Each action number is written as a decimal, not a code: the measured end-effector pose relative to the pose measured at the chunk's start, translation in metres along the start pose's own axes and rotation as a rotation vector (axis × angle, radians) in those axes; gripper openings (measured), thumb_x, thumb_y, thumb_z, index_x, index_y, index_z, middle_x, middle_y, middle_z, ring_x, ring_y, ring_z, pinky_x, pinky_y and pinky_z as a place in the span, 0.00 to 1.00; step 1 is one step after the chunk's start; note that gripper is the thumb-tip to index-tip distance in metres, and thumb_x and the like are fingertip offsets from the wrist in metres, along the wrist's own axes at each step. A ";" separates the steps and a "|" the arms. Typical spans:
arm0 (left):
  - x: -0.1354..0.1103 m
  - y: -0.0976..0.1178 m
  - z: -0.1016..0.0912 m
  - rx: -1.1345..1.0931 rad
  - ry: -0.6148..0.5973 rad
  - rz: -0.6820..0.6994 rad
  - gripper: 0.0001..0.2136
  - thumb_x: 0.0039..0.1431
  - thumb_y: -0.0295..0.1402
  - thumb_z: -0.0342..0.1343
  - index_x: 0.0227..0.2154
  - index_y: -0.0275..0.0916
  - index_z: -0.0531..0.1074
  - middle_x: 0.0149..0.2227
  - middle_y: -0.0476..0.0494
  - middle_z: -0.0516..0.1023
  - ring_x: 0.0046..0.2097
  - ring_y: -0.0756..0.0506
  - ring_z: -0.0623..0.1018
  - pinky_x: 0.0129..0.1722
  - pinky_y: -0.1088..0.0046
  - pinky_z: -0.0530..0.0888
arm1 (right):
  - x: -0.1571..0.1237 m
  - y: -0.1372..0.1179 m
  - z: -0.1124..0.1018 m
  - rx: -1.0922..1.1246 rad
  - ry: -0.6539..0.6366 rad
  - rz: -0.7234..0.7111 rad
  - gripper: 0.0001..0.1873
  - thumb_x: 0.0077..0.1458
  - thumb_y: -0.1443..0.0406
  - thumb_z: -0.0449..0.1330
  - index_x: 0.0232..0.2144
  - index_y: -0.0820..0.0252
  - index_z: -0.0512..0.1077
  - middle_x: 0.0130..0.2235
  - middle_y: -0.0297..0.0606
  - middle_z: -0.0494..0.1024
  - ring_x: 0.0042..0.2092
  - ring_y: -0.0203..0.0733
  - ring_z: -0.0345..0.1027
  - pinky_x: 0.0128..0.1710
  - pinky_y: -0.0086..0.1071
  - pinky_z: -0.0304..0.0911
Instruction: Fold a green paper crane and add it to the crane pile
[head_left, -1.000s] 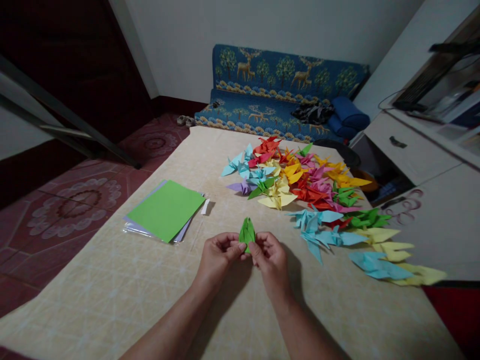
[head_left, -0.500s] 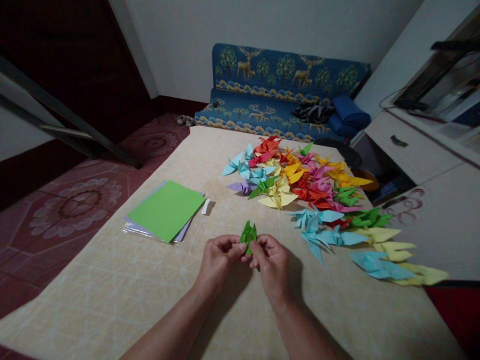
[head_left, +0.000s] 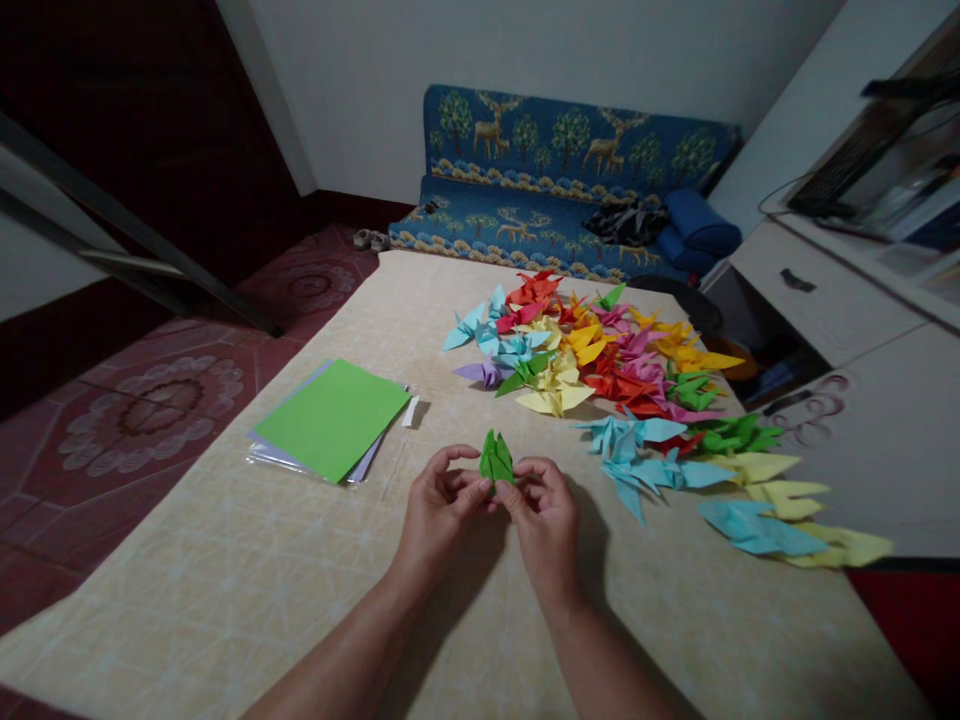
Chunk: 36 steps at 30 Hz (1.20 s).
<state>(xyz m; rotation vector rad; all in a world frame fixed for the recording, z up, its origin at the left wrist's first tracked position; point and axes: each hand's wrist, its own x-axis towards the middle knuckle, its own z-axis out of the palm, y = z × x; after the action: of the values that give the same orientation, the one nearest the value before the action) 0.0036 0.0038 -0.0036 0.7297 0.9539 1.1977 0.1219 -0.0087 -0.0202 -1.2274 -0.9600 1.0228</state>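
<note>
A small folded green paper (head_left: 496, 458), with pointed tips standing up, is pinched between my two hands above the table. My left hand (head_left: 444, 497) grips its lower left side, thumb toward me. On the lower right side, my right hand (head_left: 541, 505) holds it with thumb and bent fingers. The fingers behind the paper are partly hidden. To the right lie many folded paper cranes (head_left: 568, 385) in red, yellow, orange, pink, blue, green and purple. A stack topped by a green paper sheet (head_left: 335, 420) lies to the left, partly over a clear plastic wrapper (head_left: 281, 459).
A pale patterned cloth covers the table (head_left: 225, 590). Near the stack sits a small white scrap (head_left: 411, 411). Beyond the table stands a blue sofa (head_left: 517, 215) with deer figures. A white cabinet (head_left: 832, 290) is at the right, and a metal frame (head_left: 142, 262) leans at the left.
The green folded paper is slightly higher, with its tips turned more upright. My fingers have shifted on its sides, and the index fingers are raised a little. The other things stay put.
</note>
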 end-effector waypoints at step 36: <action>-0.004 0.009 -0.003 0.075 -0.026 -0.066 0.12 0.48 0.36 0.66 0.34 0.32 0.77 0.28 0.42 0.81 0.28 0.47 0.79 0.31 0.71 0.76 | 0.007 -0.006 -0.012 0.034 -0.179 0.088 0.09 0.52 0.59 0.62 0.28 0.59 0.68 0.23 0.29 0.69 0.22 0.31 0.58 0.23 0.24 0.53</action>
<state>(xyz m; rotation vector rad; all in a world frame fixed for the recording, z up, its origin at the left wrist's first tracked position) -0.0033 0.0016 0.0036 0.7657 0.9989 1.0969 0.1357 -0.0053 -0.0153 -1.1730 -1.0283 1.2299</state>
